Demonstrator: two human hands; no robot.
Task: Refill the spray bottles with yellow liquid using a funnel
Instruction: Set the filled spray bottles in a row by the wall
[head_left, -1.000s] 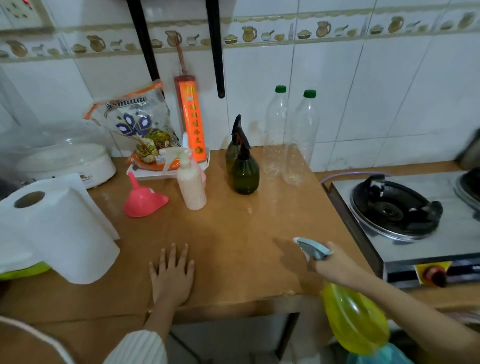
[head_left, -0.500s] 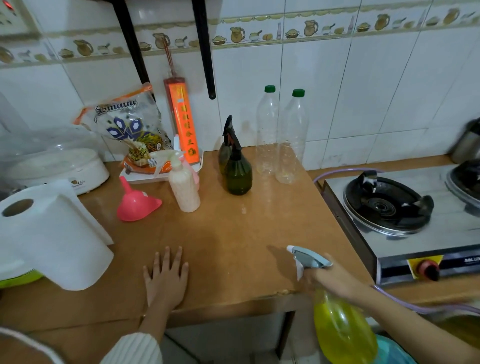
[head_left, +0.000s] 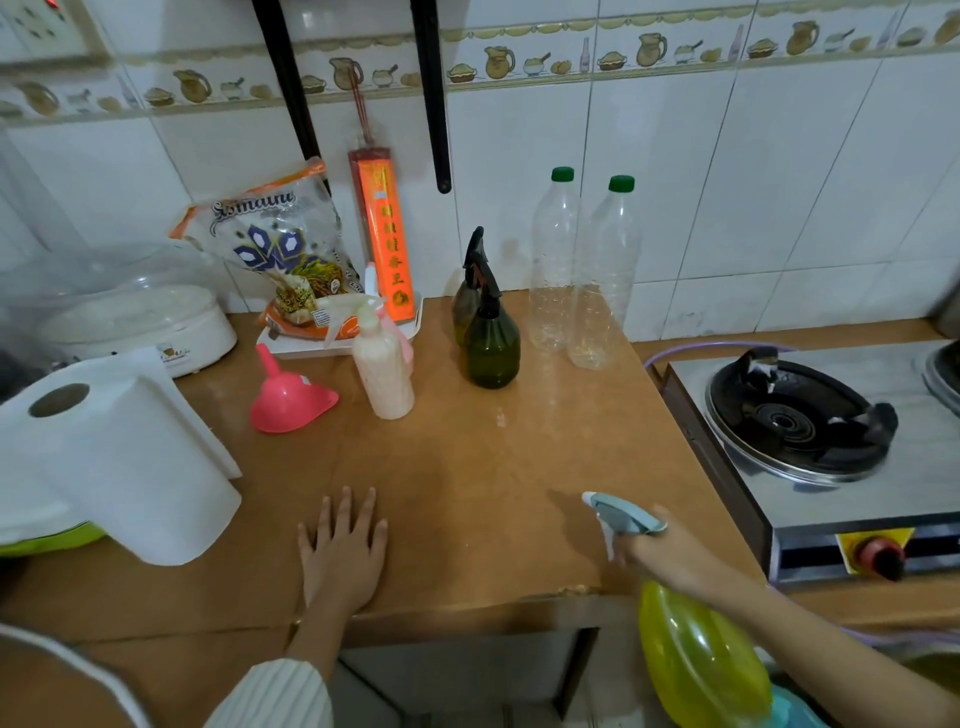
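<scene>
Only 1 view was given, a wide-angle camera worn on the person's head. It looked forward and steeply down at the brown counter (head_left: 483, 483) from its near edge, close enough that both forearms entered from the bottom of the frame. Beyond the counter it faced the tiled wall (head_left: 727, 182), whose lines bowed toward the frame edges. Right of the counter, the gas stove (head_left: 810, 431) was cut off by the frame's right edge.
</scene>
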